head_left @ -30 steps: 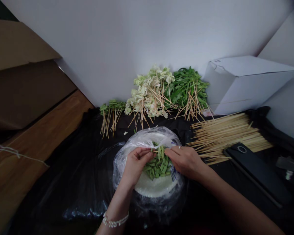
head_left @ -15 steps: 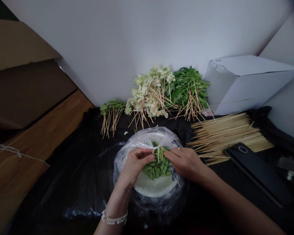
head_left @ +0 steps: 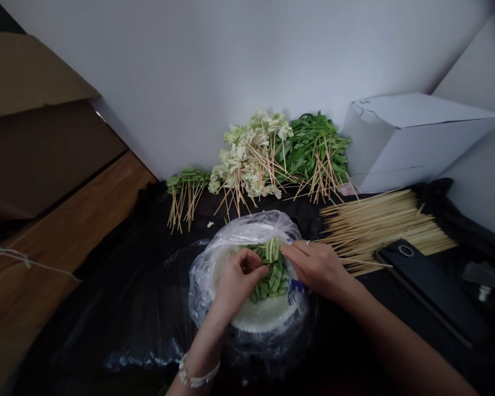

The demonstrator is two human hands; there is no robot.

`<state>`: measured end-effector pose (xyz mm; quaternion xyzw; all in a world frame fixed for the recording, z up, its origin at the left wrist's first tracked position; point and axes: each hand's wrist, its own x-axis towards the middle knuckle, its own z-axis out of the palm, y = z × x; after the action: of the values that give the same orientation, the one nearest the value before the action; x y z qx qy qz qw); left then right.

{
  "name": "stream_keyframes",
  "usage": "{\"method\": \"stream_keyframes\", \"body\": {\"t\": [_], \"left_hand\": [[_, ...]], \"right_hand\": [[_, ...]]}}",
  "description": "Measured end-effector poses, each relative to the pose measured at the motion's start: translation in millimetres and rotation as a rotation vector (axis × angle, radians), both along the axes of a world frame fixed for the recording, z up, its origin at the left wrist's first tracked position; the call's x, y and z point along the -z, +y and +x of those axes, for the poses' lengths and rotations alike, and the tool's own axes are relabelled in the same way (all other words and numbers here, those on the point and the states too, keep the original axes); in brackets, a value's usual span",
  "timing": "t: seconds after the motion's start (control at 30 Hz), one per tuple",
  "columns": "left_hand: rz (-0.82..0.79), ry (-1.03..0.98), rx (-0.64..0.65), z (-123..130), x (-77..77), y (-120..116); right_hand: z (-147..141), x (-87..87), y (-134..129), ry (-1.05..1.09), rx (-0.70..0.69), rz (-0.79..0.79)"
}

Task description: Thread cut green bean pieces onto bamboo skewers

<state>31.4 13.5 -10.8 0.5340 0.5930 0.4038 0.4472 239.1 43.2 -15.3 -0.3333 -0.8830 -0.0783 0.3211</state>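
A bowl [head_left: 264,324] wrapped in a clear plastic bag [head_left: 200,275] stands in the middle, with cut green bean pieces [head_left: 268,289] inside. My left hand [head_left: 237,280] is over the beans, thumb and fingers curled close together; whether a bean is between them is too small to tell. My right hand [head_left: 317,267], with a ring, is closed at the bowl's right side, its fingertips on a small row of bean pieces [head_left: 273,249]. Any skewer through that row is hidden.
Behind the bowl lie skewered beans [head_left: 187,181], pale leafy vegetables [head_left: 247,151] and green leaves [head_left: 313,143]. Loose bamboo skewers [head_left: 388,225], a dark phone [head_left: 429,289] and a white box [head_left: 421,137] are at right. A cardboard box [head_left: 41,137] stands at left.
My left hand has let go of the bean row and moved down over the loose beans. My right hand has shifted slightly right, the row tilting up with it.
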Motion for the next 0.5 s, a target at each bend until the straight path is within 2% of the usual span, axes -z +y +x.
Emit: {"method": "stream_keyframes", "body": {"t": [0.13,0.2,0.33,0.5], "left_hand": [[0.097,0.384,0.209,10,5.9,-9],[0.115,0.527,0.252,14,5.6,-13],[0.116,0.792,0.188,18,-1.0,-16],[0.084,0.992,0.154,18,-4.1,-16]], "right_hand": [[1,0.7,1,-0.01,0.006,0.014],[1,1.9,0,-0.016,-0.005,0.01],[-1,3.3,0,-0.025,-0.004,-0.004],[-2,2.3,-1,-0.023,-0.013,0.003]]}}
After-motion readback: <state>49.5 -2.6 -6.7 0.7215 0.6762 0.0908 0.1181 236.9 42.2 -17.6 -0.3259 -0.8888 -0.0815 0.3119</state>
